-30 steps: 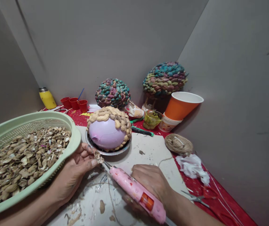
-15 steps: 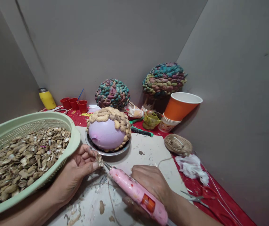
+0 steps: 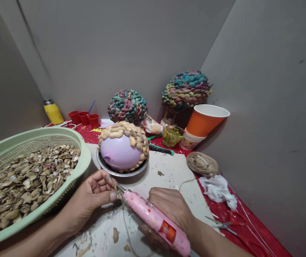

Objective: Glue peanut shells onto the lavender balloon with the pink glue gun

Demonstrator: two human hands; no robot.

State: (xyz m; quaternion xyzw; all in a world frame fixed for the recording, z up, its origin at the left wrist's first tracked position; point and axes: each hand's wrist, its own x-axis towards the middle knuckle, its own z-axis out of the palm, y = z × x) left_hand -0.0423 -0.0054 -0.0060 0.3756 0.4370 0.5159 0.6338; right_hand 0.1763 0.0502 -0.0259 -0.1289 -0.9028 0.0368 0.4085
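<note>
My right hand (image 3: 172,207) is closed around a pink hot glue gun (image 3: 147,212), whose metal nozzle points up and left. Between the thumb and fingers of my left hand (image 3: 99,189) is a peanut shell (image 3: 119,193), partly hidden by the fingers, right at the nozzle tip. Just beyond, a lilac balloon (image 3: 120,151) rests in a shallow metal bowl (image 3: 122,174). Peanut shells (image 3: 127,129) cover the balloon's top and right side; its front left is bare. Left of my arm stands a green colander (image 3: 87,157) full of loose peanut shell halves (image 3: 32,182).
Behind are two balls of coloured shells (image 3: 128,106) (image 3: 186,90), red cups (image 3: 94,120), a yellow bottle (image 3: 53,112), an orange paper cup (image 3: 207,121) and a glass bowl (image 3: 172,136). To the right lie twine (image 3: 202,164), a white plastic bag (image 3: 218,191) and scissors (image 3: 225,225).
My left hand has moved slightly down and right and turned, so the peanut shell now sits lower against the nozzle. The glue gun and right hand have hardly moved.
</note>
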